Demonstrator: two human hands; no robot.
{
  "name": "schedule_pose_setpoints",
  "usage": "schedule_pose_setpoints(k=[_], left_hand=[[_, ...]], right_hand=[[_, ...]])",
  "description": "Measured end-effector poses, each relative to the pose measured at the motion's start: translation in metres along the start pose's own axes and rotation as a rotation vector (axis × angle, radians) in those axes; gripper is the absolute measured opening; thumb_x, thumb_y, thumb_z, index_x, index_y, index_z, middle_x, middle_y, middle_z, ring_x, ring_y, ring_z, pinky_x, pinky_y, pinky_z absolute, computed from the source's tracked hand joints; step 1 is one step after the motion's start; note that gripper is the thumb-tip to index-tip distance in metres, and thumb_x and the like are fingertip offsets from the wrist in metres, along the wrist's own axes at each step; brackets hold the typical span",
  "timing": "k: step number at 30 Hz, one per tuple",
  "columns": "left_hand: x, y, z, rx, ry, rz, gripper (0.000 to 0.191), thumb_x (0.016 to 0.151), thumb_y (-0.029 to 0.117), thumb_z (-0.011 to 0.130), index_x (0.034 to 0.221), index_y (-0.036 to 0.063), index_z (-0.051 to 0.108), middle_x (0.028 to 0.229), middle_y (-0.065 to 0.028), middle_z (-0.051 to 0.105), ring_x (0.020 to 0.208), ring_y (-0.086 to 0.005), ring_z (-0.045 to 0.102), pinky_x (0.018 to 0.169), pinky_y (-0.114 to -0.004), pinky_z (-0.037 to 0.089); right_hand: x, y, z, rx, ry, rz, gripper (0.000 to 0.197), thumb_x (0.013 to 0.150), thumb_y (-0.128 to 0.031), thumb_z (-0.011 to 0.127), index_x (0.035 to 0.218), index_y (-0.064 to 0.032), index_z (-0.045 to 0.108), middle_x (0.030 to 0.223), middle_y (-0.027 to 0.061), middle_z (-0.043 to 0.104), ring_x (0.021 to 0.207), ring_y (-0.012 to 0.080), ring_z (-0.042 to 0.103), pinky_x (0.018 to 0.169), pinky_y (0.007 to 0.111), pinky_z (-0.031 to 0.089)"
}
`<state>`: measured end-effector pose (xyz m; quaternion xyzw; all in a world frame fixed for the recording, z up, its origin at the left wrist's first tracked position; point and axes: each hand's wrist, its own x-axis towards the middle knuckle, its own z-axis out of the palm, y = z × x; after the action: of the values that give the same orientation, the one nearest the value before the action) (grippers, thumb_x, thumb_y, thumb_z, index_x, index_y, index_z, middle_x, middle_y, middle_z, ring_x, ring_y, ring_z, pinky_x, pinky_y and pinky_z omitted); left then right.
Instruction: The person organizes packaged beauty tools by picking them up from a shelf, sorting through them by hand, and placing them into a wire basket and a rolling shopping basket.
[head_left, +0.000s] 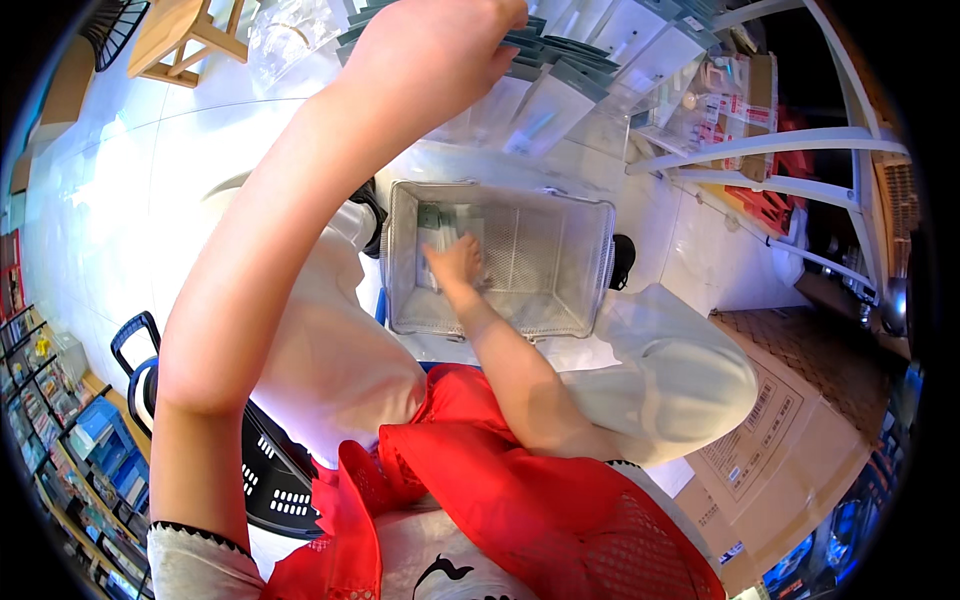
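Observation:
A white wire-mesh basket (574, 247) stands on the floor between my knees. My right hand (454, 264) reaches down inside it, at its left end. The fingers and thumb touch a few flat clear packets (429, 217) with grey-green tops; whether they grip one is unclear. My left hand (450, 37) is stretched far forward, over many similar packets (559, 112) laid out in overlapping rows beyond the basket. Its fingertips come close to the packet tops, but the hand itself hides what they touch.
White metal rack bars (765, 150) rise at the right, with a taped cardboard box (750, 105) behind them. A large carton (780, 442) lies by my right knee. A wooden stool (187, 37) is at the far left, and a black plastic basket (277, 480) sits beside my left hip.

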<state>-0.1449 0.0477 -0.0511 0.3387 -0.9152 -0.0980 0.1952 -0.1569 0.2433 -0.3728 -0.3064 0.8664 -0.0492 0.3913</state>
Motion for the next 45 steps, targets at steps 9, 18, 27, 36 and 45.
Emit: schedule_pose_setpoints(k=[9, 18, 27, 36, 45], left_hand=[[0.004, -0.005, -0.014, -0.053, -0.019, -0.081, 0.012, 0.071, 0.009, 0.055, 0.081, 0.0014, 0.054, 0.079, -0.014, 0.054, 0.073, -0.0329, 0.057, 0.065, -0.041, 0.047], [0.002, -0.004, -0.009, -0.058, -0.003, -0.038, 0.012, 0.072, 0.01, 0.055, 0.078, -0.0006, 0.054, 0.077, -0.0159, 0.055, 0.071, -0.0337, 0.058, 0.064, -0.042, 0.047], [-0.002, -0.012, -0.016, -0.117, 0.06, -0.005, 0.017, 0.07, 0.011, 0.057, 0.082, -0.0011, 0.055, 0.079, -0.018, 0.055, 0.072, -0.0349, 0.057, 0.066, -0.041, 0.047], [-0.01, 0.001, -0.016, -0.671, -0.242, -0.292, 0.028, 0.085, 0.023, 0.054, 0.106, 0.0053, 0.056, 0.092, -0.0048, 0.062, 0.078, -0.0141, 0.059, 0.066, -0.027, 0.047], [-0.068, 0.08, 0.039, -1.436, -0.483, -0.662, 0.072, 0.08, 0.052, 0.051, 0.129, 0.0051, 0.027, 0.124, -0.0124, 0.04, 0.11, -0.0226, 0.045, 0.09, -0.038, 0.038]], right_hand=[[0.012, 0.026, -0.011, -0.299, -0.21, -0.138, 0.084, 0.055, -0.049, 0.073, 0.113, 0.0042, 0.043, 0.11, 0.0204, 0.052, 0.103, 0.0322, 0.05, 0.087, 0.039, 0.039], [-0.002, 0.015, 0.0, -0.083, -0.168, -0.064, 0.069, 0.059, -0.04, 0.071, 0.107, 0.0047, 0.049, 0.1, 0.0229, 0.058, 0.095, 0.0331, 0.056, 0.08, 0.039, 0.046], [0.041, 0.069, -0.041, 0.378, -0.66, -0.104, 0.043, 0.067, -0.019, 0.063, 0.103, 0.0037, 0.054, 0.093, 0.0143, 0.061, 0.082, 0.022, 0.06, 0.073, 0.032, 0.047], [-0.012, 0.034, -0.191, 0.618, -1.144, -0.228, 0.045, 0.068, -0.01, 0.059, 0.11, 0.0016, 0.048, 0.094, 0.0084, 0.058, 0.083, 0.0153, 0.057, 0.073, 0.028, 0.047], [-0.108, -0.003, -0.294, 1.229, -0.457, -0.518, 0.053, 0.072, -0.006, 0.052, 0.121, 0.0003, 0.034, 0.11, 0.0103, 0.051, 0.097, 0.0185, 0.054, 0.079, 0.033, 0.046]])
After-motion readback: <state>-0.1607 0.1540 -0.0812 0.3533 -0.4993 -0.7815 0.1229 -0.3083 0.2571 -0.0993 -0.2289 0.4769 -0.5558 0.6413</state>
